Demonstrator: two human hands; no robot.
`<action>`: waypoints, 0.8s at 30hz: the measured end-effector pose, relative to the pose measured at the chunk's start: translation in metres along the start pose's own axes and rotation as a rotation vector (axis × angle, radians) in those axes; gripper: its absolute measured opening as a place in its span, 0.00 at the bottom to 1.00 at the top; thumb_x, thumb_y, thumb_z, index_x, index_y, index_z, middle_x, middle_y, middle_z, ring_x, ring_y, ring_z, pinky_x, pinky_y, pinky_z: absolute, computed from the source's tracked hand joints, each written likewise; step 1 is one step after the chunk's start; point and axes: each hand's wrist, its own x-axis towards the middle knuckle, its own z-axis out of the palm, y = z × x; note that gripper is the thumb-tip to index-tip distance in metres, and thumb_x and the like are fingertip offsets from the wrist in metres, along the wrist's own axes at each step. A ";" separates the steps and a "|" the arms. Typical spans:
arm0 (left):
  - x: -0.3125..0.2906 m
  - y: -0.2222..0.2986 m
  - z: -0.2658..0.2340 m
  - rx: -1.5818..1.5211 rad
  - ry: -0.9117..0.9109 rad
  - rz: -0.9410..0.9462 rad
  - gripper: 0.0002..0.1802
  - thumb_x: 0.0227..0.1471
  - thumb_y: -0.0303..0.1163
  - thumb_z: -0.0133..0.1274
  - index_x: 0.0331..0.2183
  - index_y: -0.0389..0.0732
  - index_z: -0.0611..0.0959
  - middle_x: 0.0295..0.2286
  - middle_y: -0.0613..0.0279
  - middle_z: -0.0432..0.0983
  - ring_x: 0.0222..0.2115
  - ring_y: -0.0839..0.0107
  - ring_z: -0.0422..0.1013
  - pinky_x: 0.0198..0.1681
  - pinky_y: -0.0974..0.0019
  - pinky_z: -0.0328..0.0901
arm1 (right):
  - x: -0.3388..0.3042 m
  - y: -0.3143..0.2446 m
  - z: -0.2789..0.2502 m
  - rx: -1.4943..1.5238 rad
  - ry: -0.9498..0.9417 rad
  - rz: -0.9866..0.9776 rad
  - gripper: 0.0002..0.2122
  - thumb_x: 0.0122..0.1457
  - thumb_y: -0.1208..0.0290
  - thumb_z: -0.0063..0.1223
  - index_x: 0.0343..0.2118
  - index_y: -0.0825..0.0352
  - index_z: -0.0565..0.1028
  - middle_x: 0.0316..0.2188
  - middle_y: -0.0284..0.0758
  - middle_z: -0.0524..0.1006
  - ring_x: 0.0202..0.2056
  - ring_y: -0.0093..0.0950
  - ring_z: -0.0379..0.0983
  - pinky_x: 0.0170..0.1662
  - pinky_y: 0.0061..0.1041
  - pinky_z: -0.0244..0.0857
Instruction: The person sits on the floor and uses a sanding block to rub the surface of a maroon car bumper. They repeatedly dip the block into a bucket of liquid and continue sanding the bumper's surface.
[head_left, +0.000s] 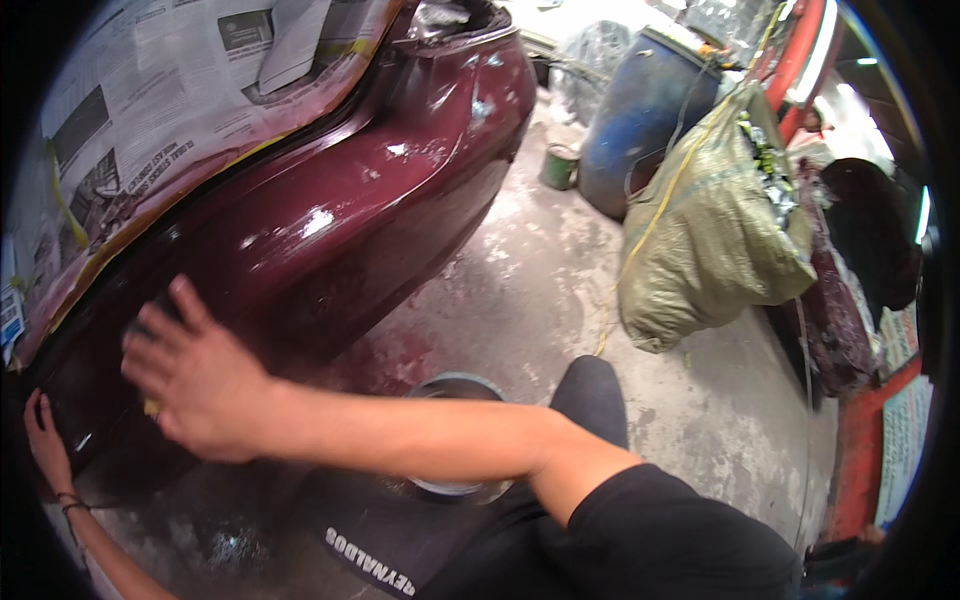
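A glossy dark maroon car body panel curves across the left side. My right hand is over its lower part, fingers spread and slightly blurred. A small yellow bit shows beside the thumb; what it belongs to is hidden. What lies under the palm cannot be seen. My left hand, with a dark band at the wrist, rests against the panel's far left end, fingers stretched out. Newspaper sheets edged with yellow tape cover the area above the panel.
A round bucket stands on the floor, partly behind my right forearm. Farther right are a bulging woven sack, a blue drum and a small green can. A yellow cord runs down over the sack. Red metal framing lines the right.
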 end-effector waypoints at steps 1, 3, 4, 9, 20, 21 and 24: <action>-0.001 0.004 -0.011 -0.059 0.012 0.039 0.29 0.78 0.50 0.49 0.64 0.36 0.79 0.62 0.50 0.78 0.66 0.52 0.71 0.70 0.55 0.62 | 0.007 -0.023 0.015 0.040 -0.043 0.005 0.31 0.65 0.50 0.55 0.67 0.62 0.78 0.68 0.38 0.76 0.76 0.43 0.61 0.80 0.72 0.28; 0.002 0.013 -0.024 -0.052 -0.050 0.041 0.28 0.78 0.49 0.49 0.64 0.36 0.79 0.62 0.49 0.77 0.66 0.51 0.71 0.69 0.54 0.63 | 0.008 -0.017 -0.007 -0.013 -0.085 0.014 0.29 0.67 0.48 0.53 0.66 0.59 0.79 0.69 0.35 0.75 0.76 0.41 0.60 0.79 0.73 0.27; 0.002 0.018 -0.029 -0.020 -0.067 0.040 0.28 0.78 0.48 0.49 0.64 0.36 0.79 0.62 0.48 0.77 0.65 0.51 0.71 0.70 0.54 0.63 | 0.007 -0.006 -0.035 -0.016 -0.166 0.061 0.28 0.68 0.48 0.52 0.65 0.58 0.79 0.69 0.34 0.75 0.76 0.40 0.60 0.78 0.74 0.27; -0.019 0.114 -0.032 0.053 -0.177 -0.166 0.37 0.79 0.53 0.44 0.72 0.35 0.70 0.71 0.39 0.66 0.73 0.46 0.61 0.75 0.54 0.56 | -0.023 0.137 -0.238 -0.730 -0.659 0.323 0.20 0.71 0.56 0.50 0.61 0.52 0.81 0.72 0.27 0.72 0.75 0.30 0.62 0.71 0.78 0.47; -0.051 0.591 -0.023 -0.327 -0.297 0.643 0.31 0.81 0.48 0.38 0.74 0.45 0.71 0.75 0.56 0.63 0.78 0.58 0.53 0.80 0.45 0.43 | -0.058 0.150 -0.239 -0.295 -0.287 0.272 0.23 0.75 0.51 0.46 0.66 0.54 0.78 0.70 0.31 0.74 0.75 0.37 0.63 0.74 0.79 0.38; -0.045 0.595 -0.022 -0.370 -0.311 0.675 0.30 0.80 0.46 0.39 0.74 0.44 0.71 0.75 0.56 0.64 0.78 0.58 0.53 0.80 0.45 0.43 | -0.064 0.172 -0.248 -0.407 -0.220 0.332 0.24 0.75 0.50 0.44 0.67 0.52 0.78 0.70 0.27 0.74 0.76 0.33 0.63 0.74 0.80 0.35; -0.030 0.593 -0.014 -0.335 -0.333 0.715 0.30 0.80 0.43 0.42 0.73 0.43 0.72 0.74 0.56 0.65 0.77 0.57 0.55 0.80 0.44 0.42 | -0.069 0.200 -0.266 -0.467 -0.239 0.321 0.24 0.76 0.52 0.42 0.68 0.54 0.77 0.72 0.28 0.72 0.76 0.35 0.60 0.73 0.83 0.31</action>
